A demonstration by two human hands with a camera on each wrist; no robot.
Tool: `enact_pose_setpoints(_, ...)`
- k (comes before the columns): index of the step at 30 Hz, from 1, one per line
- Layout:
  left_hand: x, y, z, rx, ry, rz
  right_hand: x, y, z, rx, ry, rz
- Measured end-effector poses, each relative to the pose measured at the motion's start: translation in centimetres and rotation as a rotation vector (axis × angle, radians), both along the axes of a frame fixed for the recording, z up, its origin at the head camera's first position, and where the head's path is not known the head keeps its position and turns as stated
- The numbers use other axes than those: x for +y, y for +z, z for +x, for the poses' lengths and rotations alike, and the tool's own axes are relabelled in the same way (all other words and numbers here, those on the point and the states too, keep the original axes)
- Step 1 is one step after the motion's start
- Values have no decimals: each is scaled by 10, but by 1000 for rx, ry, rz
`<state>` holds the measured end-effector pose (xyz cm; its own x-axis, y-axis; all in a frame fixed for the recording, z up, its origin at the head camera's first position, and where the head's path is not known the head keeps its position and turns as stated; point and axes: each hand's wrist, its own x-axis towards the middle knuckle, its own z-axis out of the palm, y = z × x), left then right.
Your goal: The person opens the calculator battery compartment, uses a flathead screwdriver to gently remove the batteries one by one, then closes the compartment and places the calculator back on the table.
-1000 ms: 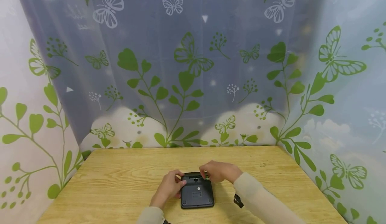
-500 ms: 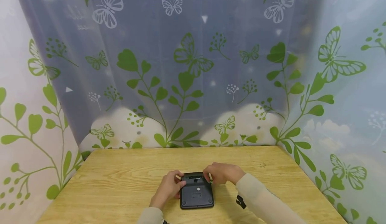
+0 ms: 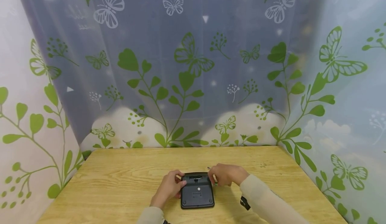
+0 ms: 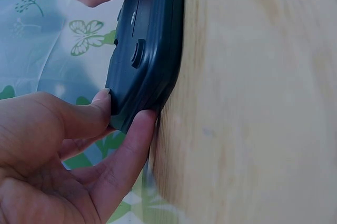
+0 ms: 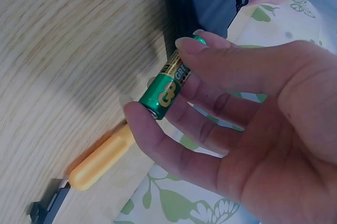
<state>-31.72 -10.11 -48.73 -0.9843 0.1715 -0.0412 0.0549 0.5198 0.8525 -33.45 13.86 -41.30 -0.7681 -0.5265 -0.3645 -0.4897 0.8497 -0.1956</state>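
Our left grip (image 3: 169,185) pinches the device (image 3: 197,198) by its left edge | our right grip (image 3: 224,175) pinches the battery (image 5: 167,88) beside its right edge | device underside-up on the table (image 3: 120,180) | we'd best hold it steady, battery pinched firmly, lest it slip

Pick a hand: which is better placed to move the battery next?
Right, I'd say: the right hand pinches the battery beside the device. The left hand grips the device's left edge and would probably have to let go first.
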Motion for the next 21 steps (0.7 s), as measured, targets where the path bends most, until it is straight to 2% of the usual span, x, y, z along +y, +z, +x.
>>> enact_pose_setpoints(7,0,3,0,-8,6,4,8,2,2,-11,-13,-26)
enact_pose_setpoints(21,2,2,1,0,15,-6,25,-4,2,-24,-77,-8)
